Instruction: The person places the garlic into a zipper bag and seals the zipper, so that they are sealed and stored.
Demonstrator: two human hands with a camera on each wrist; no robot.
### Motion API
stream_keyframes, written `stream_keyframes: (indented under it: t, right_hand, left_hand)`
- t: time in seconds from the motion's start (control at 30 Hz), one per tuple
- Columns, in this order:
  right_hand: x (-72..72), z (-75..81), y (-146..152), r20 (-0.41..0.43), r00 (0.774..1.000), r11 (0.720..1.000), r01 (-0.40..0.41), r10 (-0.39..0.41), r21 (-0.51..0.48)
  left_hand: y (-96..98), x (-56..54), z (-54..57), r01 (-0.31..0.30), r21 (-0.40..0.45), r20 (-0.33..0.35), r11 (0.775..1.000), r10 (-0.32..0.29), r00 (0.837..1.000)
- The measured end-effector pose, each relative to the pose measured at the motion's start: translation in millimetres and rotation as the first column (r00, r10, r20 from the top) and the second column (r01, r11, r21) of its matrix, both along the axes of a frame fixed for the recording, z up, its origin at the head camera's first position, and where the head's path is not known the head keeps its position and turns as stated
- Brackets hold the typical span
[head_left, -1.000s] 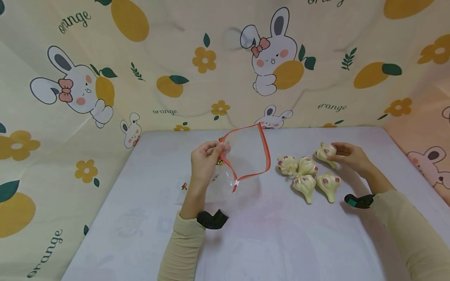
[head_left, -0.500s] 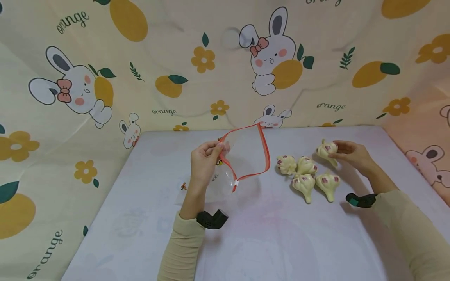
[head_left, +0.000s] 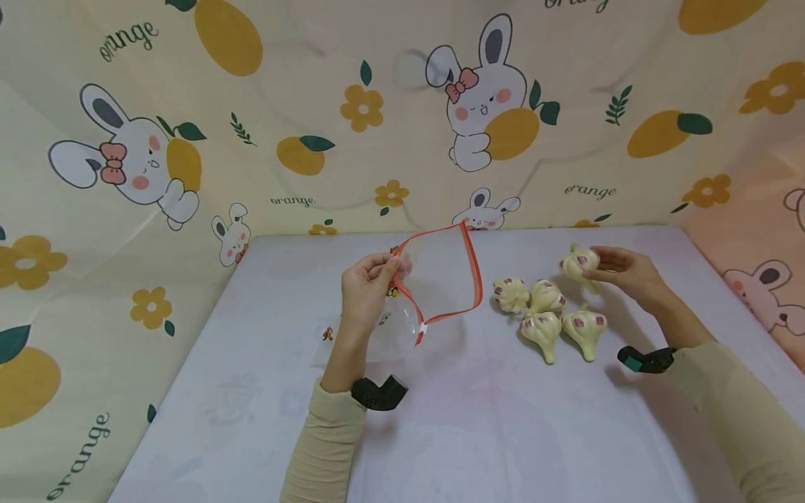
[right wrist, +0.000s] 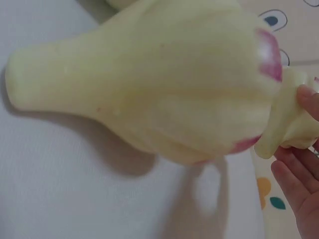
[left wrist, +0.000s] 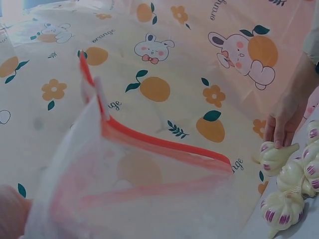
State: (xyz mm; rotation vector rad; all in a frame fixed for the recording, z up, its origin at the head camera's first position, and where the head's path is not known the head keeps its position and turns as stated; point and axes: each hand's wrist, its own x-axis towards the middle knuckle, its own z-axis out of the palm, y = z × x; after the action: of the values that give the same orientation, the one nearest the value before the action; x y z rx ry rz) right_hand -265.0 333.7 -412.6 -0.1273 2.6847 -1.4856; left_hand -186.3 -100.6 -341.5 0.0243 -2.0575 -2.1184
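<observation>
At the middle of the head view my left hand (head_left: 365, 292) pinches the red zip edge of a clear plastic bag (head_left: 476, 276). The bag's mouth gapes toward the right, and its lower part with small cartoon prints lies toward the table. My right hand (head_left: 632, 276) holds a garlic bulb (head_left: 577, 264) between thumb and fingers, just over the far side of a garlic group. That bulb (right wrist: 291, 117) also shows at the right edge of the right wrist view, its stem pointing down. In the left wrist view the translucent bag (left wrist: 149, 214) fills the lower part.
Several other garlic bulbs with purple patches lie clustered on the white table (head_left: 490, 433) between both hands, among them one bulb (head_left: 541, 334) at the front and another bulb (head_left: 585, 332) beside it. A cloth (head_left: 402, 105) printed with rabbits and oranges rises behind the table.
My right hand has raised the garlic bulb slightly and shifted it a little left. My left hand and the bag have stayed in place.
</observation>
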Motion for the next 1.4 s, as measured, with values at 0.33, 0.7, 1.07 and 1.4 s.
stream_keyframes:
  t: [0.33,0.7,1.07,1.4]
  right_hand:
    - [5.9,10.3,-9.8,0.002,1.000,1.000,-0.003,0.003,0.027]
    - [16.2,20.8,-19.8,-0.018,1.000,1.000,-0.021,0.021,0.001]
    - [28.1,23.3,-29.3,-0.074,0.997,0.993,-0.045,0.037,-0.107]
    - [33.9,25.2,-39.4,-0.100,0.994,0.984,-0.067,0.050,-0.164]
  left_hand:
    - [0.9,-1.3,-1.4,0.010,-0.008,0.000,1.000,-0.010,1.000]
    - [1.4,-2.8,-1.2,0.010,-0.003,-0.008,1.000,-0.010,1.000]
    - [0.9,-2.8,1.0,-0.002,-0.015,0.017,1.000,0.002,1.000]
    - [1.1,-3.1,0.3,-0.013,-0.036,0.010,0.999,0.013,1.000]
